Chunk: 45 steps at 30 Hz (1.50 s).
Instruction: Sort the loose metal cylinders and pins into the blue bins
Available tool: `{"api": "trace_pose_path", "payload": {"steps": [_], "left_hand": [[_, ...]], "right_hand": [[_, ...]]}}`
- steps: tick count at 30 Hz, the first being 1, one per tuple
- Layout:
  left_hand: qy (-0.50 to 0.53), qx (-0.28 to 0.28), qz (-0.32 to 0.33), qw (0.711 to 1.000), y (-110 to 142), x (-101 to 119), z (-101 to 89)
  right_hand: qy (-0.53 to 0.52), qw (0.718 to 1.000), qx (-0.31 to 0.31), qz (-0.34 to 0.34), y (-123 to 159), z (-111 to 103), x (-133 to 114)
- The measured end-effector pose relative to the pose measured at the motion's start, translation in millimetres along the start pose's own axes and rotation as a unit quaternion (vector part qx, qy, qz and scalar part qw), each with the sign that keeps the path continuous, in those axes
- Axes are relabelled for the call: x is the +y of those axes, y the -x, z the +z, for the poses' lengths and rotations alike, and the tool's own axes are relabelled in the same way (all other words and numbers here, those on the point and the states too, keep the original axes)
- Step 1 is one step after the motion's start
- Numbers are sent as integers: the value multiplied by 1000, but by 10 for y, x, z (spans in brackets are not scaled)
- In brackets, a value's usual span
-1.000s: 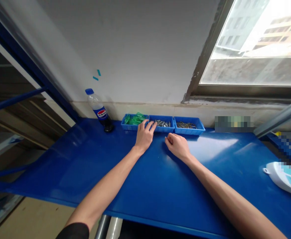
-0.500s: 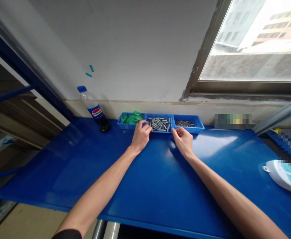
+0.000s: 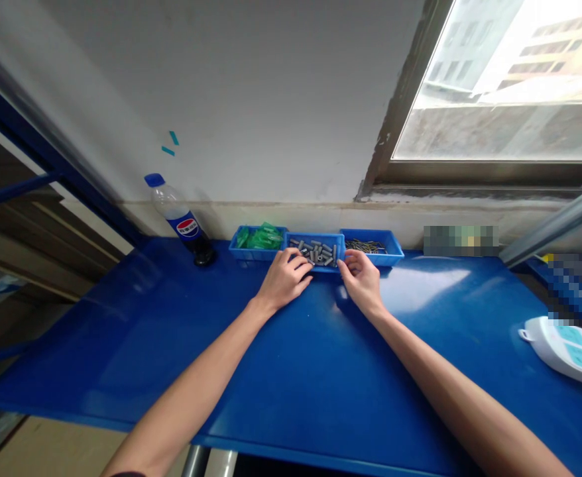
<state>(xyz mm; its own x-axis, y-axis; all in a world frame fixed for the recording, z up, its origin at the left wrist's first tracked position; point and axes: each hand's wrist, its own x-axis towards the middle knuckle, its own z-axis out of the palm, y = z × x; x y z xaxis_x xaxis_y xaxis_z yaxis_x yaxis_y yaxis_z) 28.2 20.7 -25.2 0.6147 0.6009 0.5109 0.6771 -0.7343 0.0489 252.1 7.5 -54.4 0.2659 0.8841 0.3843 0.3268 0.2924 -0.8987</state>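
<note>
The middle blue bin (image 3: 341, 246) holds many small grey metal sleeves (image 3: 325, 254). My left hand (image 3: 286, 279) lies across its front left corner, fingers apart; the fingertips reach over the rim onto the sleeves and the thumb stays outside. At the right front corner, my right hand (image 3: 361, 278) is closed, with thumb and forefinger pinching the bin's wall. On the left stands a blue bin (image 3: 256, 254) of green plastic pieces (image 3: 266, 236). The right blue bin (image 3: 389, 256) contains thin brass-coloured pins or screws (image 3: 365, 246), partly behind my right hand.
A cola bottle (image 3: 187, 226) stands left of the bins on the blue table (image 3: 291, 371). A white power strip (image 3: 569, 348) lies at the right edge. Behind are a wall (image 3: 271, 119) and a window frame (image 3: 470, 173); a metal post (image 3: 554, 222) slants at the right.
The middle bin has come slightly towards me, out of line with the other two. My left hand has shifted from its left edge to over its front, fingers spreading. The view has turned a little.
</note>
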Motion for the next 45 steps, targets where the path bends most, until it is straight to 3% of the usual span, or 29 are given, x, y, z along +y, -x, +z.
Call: {"api": "trace_pose_path", "payload": {"steps": [2, 6, 13, 22, 34, 45], "left_hand": [[11, -29, 28, 999, -38, 82, 39], [-3, -67, 23, 997, -89, 182, 131], [-2, -102, 22, 995, -83, 150, 208], [89, -85, -20, 992, -113, 173, 234], [130, -58, -30, 989, -88, 257, 303], [122, -67, -33, 990, -70, 275, 273]], "right_hand": [[8, 1000, -3, -14, 6, 1, -15], [47, 999, -7, -15, 25, -25, -82], [48, 998, -20, -33, -75, -72, -181], [18, 995, -101, -14, -173, -138, -165], [55, 991, -98, -72, -181, -133, -30], [83, 987, -118, -71, -166, -172, -3]]}}
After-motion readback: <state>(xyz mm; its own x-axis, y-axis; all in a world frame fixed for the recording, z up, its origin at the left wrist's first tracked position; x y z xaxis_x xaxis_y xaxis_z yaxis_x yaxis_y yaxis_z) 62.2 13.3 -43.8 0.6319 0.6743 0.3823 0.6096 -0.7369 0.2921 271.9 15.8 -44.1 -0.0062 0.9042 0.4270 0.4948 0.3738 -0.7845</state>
